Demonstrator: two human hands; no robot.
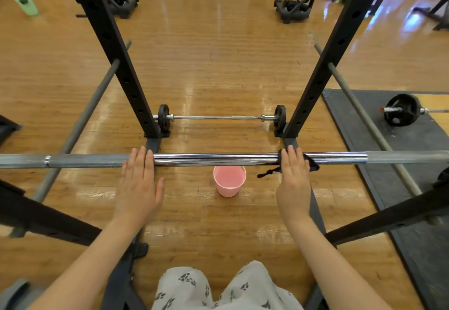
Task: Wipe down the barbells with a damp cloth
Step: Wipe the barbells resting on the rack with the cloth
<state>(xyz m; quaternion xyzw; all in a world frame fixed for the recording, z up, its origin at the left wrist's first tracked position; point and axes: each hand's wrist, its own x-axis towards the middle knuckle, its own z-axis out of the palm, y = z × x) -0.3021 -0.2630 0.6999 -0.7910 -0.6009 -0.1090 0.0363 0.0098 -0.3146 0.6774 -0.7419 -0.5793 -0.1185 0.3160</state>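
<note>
Your right hand (294, 173) presses the dark cloth (312, 164) flat-fingered onto the racked barbell (213, 159); your left hand (139, 183) rests open on it. The bar runs left-right across the rack, so wipe sideways along it.
</note>
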